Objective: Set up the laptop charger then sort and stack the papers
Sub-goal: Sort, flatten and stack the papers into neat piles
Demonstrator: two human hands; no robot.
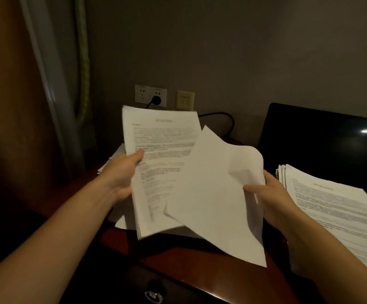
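Observation:
My left hand (121, 174) grips the left edge of a thick bundle of printed papers (156, 150), thumb on top, lifted above the desk. My right hand (266, 191) pinches a blank white sheet (217, 194) at its right edge; the sheet bends and overlaps the bundle's lower right. A stack of printed papers (336, 216) lies on the desk at the right. The black charger plug (156, 99) sits in the wall socket (150, 95), and its cable (226, 119) runs right behind the papers.
A black laptop lid (322, 141) stands open at the right rear. More loose sheets (116, 156) lie on the dark wooden desk (178, 260) under the lifted bundle. A beige wall plate (185, 100) is beside the socket. A curtain (53, 84) hangs at the left.

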